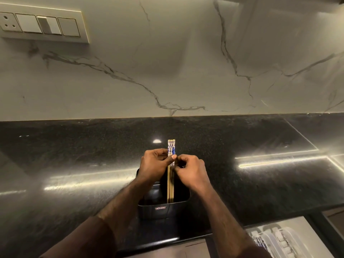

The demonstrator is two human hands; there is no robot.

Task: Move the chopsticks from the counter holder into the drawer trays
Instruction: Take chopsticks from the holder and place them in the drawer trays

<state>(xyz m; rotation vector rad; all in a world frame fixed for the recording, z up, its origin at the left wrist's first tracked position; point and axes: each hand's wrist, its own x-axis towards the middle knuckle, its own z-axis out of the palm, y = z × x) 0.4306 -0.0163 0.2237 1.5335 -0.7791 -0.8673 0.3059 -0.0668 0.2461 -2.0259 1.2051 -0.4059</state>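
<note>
bare black counter [242, 174] lies open all around the holder [163, 207]; the wall [167, 71] closes off the back.

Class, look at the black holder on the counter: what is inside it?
A bundle of chopsticks stands in the black holder, gripped by the left hand and right hand. Its floor is hidden.

White marble-veined wall [167, 62], switch panel [41, 25] upper left, glossy black speckled counter [74, 155] catching light streaks
</note>
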